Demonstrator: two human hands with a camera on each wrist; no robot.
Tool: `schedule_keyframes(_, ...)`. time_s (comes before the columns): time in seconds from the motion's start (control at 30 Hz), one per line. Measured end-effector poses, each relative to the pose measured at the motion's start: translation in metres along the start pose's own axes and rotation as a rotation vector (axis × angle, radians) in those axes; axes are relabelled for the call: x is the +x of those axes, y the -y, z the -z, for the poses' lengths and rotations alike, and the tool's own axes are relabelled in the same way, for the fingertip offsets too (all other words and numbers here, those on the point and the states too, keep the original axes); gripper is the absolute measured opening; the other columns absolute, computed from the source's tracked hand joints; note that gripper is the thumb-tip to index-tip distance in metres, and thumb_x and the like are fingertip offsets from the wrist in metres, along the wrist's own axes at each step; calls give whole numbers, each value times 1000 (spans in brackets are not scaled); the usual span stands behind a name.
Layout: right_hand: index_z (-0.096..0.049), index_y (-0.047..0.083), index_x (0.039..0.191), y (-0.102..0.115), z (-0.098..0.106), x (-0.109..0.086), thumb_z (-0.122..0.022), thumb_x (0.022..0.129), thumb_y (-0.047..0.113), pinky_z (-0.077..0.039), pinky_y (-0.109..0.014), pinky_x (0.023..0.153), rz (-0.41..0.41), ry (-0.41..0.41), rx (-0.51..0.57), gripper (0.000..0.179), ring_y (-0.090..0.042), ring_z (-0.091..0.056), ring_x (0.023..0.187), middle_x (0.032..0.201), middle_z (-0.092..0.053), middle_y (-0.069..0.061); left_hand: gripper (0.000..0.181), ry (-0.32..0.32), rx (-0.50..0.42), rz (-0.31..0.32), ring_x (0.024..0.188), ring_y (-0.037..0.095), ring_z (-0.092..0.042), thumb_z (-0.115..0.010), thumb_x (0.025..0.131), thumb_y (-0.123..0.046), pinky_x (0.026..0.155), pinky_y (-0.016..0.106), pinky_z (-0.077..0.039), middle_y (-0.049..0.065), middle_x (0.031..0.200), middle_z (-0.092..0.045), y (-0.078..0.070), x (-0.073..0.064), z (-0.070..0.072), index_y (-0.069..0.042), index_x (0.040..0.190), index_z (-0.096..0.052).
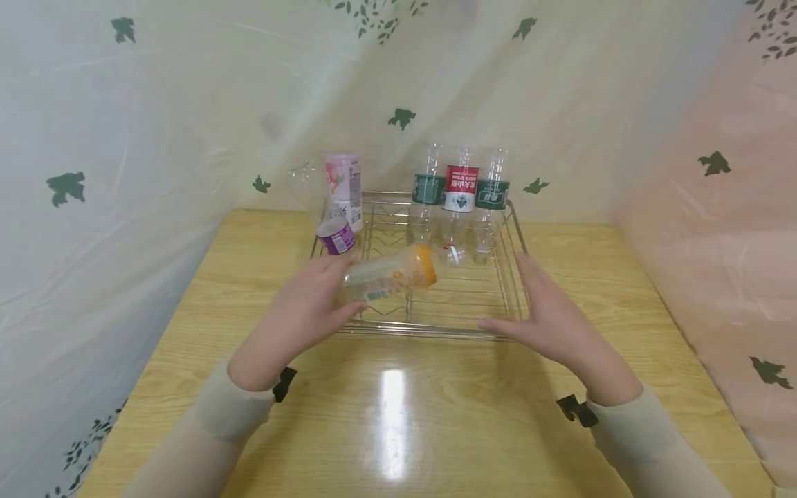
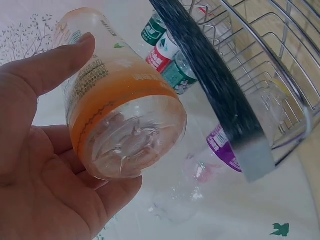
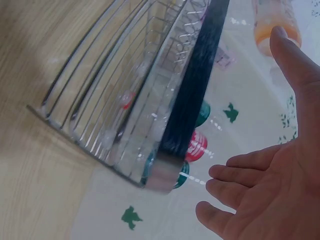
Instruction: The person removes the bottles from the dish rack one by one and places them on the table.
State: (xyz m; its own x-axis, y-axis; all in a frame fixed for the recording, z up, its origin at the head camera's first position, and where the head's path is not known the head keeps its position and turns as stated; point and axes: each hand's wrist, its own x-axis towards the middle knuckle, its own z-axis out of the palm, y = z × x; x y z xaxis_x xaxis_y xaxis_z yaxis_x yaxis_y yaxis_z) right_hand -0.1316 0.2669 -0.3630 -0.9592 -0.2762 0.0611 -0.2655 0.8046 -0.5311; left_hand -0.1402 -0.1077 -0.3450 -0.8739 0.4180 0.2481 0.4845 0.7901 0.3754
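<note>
My left hand (image 1: 311,297) grips a clear plastic bottle (image 1: 386,275) with a pale printed label and an orange band. The bottle is tilted over the front left of a wire rack (image 1: 436,330), its orange end pointing right. In the left wrist view the thumb lies along one side of the bottle (image 2: 115,90) and the fingers curl round the other, with its ridged clear base showing. At the rack's front right corner is my right hand (image 1: 548,315), holding nothing. Its fingers are spread and extended in the right wrist view.
Three clear bottles with a red label (image 1: 461,188) and green labels (image 1: 428,189) lean at the rack's back right, necks down. At the back left are a pink-labelled bottle (image 1: 344,187) and a purple-labelled clear bottle (image 1: 337,236). A patterned sheet (image 1: 398,76) hangs behind the wooden table (image 1: 336,415).
</note>
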Motion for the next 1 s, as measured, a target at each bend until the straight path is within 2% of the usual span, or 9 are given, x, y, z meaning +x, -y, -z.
schedule_keyframes(0.1, -5, 16, 165, -8, 0, -4, -82, 76, 62, -29, -68, 111, 6, -2, 21, 126, -43, -24, 146, 166, -16, -16, 72, -10, -34, 24, 117, 33, -56, -87, 84, -29, 95, 52, -53, 18, 133, -60, 4, -3, 1, -2, 141, -53)
schedule_keyframes(0.23, -6, 21, 165, -17, 1, -8, -84, 75, 62, -30, -67, 111, 0, 3, 51, 126, -40, -26, 146, 166, -19, -12, 73, -37, -58, 30, 122, 36, -55, -84, 87, -30, 99, 54, -50, 20, 138, -57, 8, -7, 2, 0, 144, -51)
schedule_keyframes(0.37, -1, 18, 165, -26, 2, -12, -80, 75, 66, -25, -67, 113, -25, 37, 27, 129, -42, -19, 148, 167, -12, -14, 73, -59, -65, 45, 123, 36, -55, -82, 88, -31, 100, 55, -50, 21, 138, -56, 12, -11, 3, 2, 143, -50)
schedule_keyframes(0.5, 1, 6, 163, -34, 3, -14, -80, 75, 66, -21, -68, 114, -48, 59, 14, 134, -48, -13, 148, 166, -6, -23, 72, -72, -92, 58, 117, 35, -57, -83, 88, -30, 92, 53, -55, 20, 136, -58, 14, -14, 3, 2, 143, -50)
schedule_keyframes(0.67, 0, 5, 163, -43, 2, -14, -82, 73, 66, -21, -70, 113, -55, 73, 33, 136, -50, -13, 147, 165, -7, -26, 72, -106, -140, 46, 108, 32, -60, -83, 87, -28, 82, 49, -59, 20, 131, -59, 17, -17, 3, 4, 142, -50)
schedule_keyframes(0.83, 1, 8, 163, -52, 0, -15, -83, 72, 65, -20, -71, 113, -63, 97, 44, 137, -51, -11, 147, 166, -3, -24, 70, -157, -150, 19, 102, 31, -60, -84, 87, -27, 80, 47, -59, 19, 125, -61, 21, -20, 3, 5, 139, -51)
schedule_keyframes(1.0, 1, 7, 163, -60, -1, -13, -84, 74, 62, -20, -70, 113, -66, 91, 55, 135, -51, -12, 147, 166, -4, -24, 67, -180, -173, 32, 102, 30, -60, -83, 87, -26, 82, 48, -58, 18, 122, -61, 24, -24, 1, 5, 138, -52)
